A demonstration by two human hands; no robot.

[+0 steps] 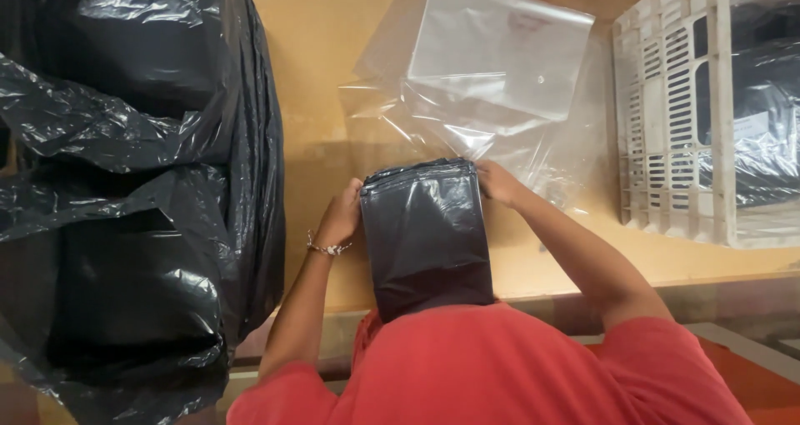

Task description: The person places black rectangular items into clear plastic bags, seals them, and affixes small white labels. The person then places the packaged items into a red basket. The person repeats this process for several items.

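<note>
— Left hand [340, 217]: what is it doing?

— Your fingers are curled shut on the left top corner of the folded black plastic bag [427, 233]; a beaded bracelet [327, 247] sits on that wrist. Your right hand [498, 183] is closed on the opposite top corner.

— Why 2 hands on it?

— I'd judge that pinching both corners keeps the stacked folds square and upright against your red shirt [500, 367], above the wooden table [317, 42].

— What else is about?

— Clear plastic bags [492, 67] lie just beyond the black one. A white slatted crate [667, 117] stands to the right, and a big heap of black plastic sheeting [125, 183] to the left.
</note>
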